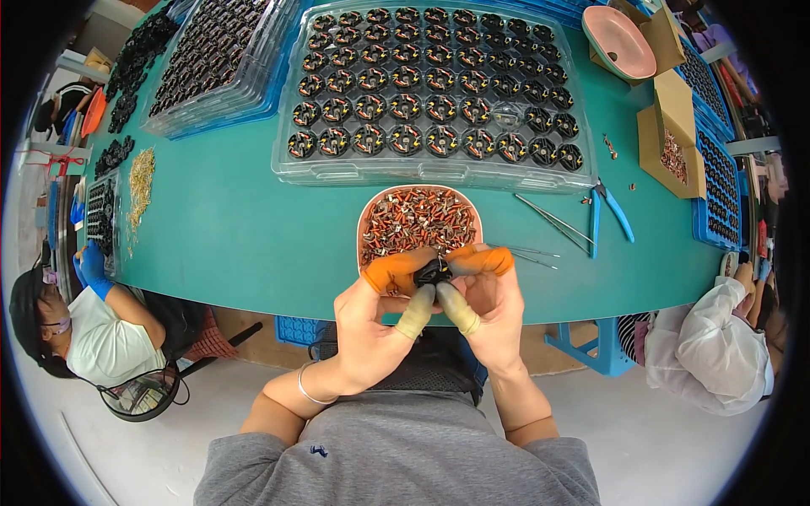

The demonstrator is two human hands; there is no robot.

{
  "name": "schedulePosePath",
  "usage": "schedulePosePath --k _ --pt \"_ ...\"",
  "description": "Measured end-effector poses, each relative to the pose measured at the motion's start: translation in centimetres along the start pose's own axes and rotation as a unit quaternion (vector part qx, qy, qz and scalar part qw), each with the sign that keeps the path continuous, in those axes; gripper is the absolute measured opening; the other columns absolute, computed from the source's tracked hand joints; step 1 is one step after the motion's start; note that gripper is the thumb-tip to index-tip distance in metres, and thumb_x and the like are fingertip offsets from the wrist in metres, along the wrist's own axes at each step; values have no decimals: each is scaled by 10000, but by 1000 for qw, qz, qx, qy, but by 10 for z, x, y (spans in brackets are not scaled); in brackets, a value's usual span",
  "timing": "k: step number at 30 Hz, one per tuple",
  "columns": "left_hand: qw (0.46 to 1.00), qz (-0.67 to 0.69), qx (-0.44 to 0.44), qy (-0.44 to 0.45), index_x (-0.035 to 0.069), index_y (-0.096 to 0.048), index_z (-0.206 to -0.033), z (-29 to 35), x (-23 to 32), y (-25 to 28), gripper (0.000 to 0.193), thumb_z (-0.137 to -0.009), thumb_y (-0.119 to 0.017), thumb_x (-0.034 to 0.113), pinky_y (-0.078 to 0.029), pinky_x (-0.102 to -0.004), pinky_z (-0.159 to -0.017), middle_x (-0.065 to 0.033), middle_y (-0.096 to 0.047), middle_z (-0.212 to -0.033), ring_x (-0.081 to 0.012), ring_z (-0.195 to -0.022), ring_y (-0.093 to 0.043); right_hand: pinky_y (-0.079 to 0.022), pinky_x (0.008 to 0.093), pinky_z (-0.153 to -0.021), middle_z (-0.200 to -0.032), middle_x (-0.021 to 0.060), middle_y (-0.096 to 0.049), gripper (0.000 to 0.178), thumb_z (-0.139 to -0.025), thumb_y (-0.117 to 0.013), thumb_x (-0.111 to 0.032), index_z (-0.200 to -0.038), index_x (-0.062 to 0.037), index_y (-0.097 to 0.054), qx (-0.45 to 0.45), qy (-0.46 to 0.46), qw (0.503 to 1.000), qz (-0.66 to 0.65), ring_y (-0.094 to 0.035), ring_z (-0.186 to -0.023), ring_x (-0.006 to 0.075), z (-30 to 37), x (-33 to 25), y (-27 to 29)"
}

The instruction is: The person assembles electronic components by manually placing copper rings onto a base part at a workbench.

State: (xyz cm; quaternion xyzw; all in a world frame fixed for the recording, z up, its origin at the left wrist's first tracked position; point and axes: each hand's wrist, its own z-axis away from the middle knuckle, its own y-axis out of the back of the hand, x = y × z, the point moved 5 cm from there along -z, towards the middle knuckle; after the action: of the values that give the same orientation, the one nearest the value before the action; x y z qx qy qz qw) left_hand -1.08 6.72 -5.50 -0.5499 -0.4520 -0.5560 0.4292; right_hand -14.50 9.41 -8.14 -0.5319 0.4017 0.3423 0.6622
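Observation:
Both my hands meet in front of me at the table's near edge, with orange covers on the forefingers and pale yellow ones on the thumbs. Pinched between them is a small round black plastic part point(432, 272), largely hidden by the fingertips. My left hand point(364, 316) grips its left side, and my right hand point(492, 316) its right. Just beyond the hands sits a pink tray point(360, 228) full of small orange-brown and silver pieces. Thin metal tweezer tips point(536, 256) stick out beside my right hand; whether it holds them I cannot tell.
A clear compartment tray point(380, 172) of round black parts spans the green table's far side. Right of me lie tweezers point(553, 221) and blue-handled pliers point(614, 215). Beyond are a cardboard box point(696, 173) and pink basin point(620, 42). People sit left point(110, 329) and right point(717, 354).

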Motion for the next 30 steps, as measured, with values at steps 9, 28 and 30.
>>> schedulePosePath --k 9,28,30 --pt "984 159 -12 80 -61 -483 -1164 -1 1 -5 305 -874 -577 -49 -586 -299 -750 -144 -627 -1028 -210 -879 -668 -460 240 -756 -1005 68 -586 347 -817 -648 53 -1129 3 -506 -62 11 998 25 -559 -870 106 -7 -6 8" --pt "983 106 -87 123 -42 -548 -1161 -36 6 21 314 -859 -629 -16 -567 -263 -714 -104 -633 -1007 -151 -802 -647 -468 292 -780 -1039 65 -605 355 -753 -722 -11 -1083 -51 -599 -76 152 908 384 -562 -928 165 -36 -34 8" --pt "981 120 -72 131 -48 -548 -1149 -35 3 28 302 -859 -628 -19 -570 -267 -711 -110 -631 -1011 -149 -805 -642 -439 324 -743 -978 25 -610 271 -688 -757 -60 -941 -85 -663 -34 227 836 499 -548 -867 207 -35 -39 5"
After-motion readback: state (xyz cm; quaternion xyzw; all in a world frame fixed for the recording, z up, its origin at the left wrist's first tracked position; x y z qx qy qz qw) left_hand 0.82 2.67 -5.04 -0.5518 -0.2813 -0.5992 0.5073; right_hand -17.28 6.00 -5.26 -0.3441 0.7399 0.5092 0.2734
